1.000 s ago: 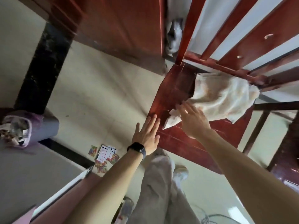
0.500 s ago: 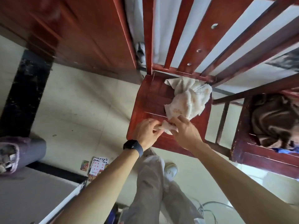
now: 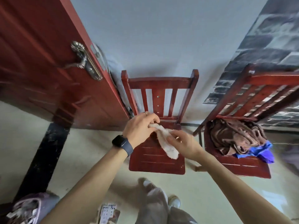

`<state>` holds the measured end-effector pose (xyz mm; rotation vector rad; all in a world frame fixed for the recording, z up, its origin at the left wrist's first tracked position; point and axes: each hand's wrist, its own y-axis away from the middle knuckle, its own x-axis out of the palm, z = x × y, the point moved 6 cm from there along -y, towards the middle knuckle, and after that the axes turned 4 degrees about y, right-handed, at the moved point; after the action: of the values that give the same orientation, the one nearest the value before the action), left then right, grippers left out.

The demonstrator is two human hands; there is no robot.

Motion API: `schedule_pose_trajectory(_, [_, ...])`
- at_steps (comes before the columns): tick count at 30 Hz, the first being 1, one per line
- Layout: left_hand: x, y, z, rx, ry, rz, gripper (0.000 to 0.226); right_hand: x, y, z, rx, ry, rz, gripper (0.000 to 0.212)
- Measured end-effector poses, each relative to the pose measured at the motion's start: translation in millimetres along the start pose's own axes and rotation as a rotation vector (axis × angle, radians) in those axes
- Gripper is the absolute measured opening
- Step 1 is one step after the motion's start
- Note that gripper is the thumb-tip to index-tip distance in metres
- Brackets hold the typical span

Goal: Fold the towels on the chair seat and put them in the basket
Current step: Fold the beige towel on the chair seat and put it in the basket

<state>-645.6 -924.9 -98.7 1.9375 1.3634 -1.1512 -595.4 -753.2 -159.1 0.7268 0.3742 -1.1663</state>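
A small cream towel (image 3: 166,141) hangs bunched above the seat of the red wooden chair (image 3: 155,160) in front of me. My left hand (image 3: 139,128), with a dark watch on its wrist, pinches the towel's upper end. My right hand (image 3: 182,143) grips the towel a little lower on its right side. The loose end dangles toward the seat. On a second red chair (image 3: 246,165) to the right lie a crumpled brown towel (image 3: 234,136) and a blue cloth (image 3: 257,152). No basket can be made out for certain.
A red door (image 3: 48,75) with a metal handle stands open at the left, close to the chair. A purple-lined bin (image 3: 30,209) sits at the lower left. Playing cards (image 3: 108,212) lie on the pale floor near my feet.
The cream towel was lying spread on the seat; both hands have gathered it and lifted it off. The view has tilted up to show both chairs and the wall.
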Motion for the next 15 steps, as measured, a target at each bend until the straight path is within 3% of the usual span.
schedule_pose_trajectory(5, [-56, -5, -38, 0.052, -0.093, 0.027, 0.031, -41, 21, 24, -0.018, -0.132, -0.009, 0.024])
schedule_pose_trajectory(11, [-91, 4, -66, 0.081, -0.177, -0.007, 0.013, -52, 43, 57, -0.144, -0.178, -0.018, 0.031])
schedule_pose_trajectory(15, [-118, 3, -89, 0.111, -0.220, -0.032, 0.011, -61, 53, 81, -0.214, -0.083, -0.189, 0.037])
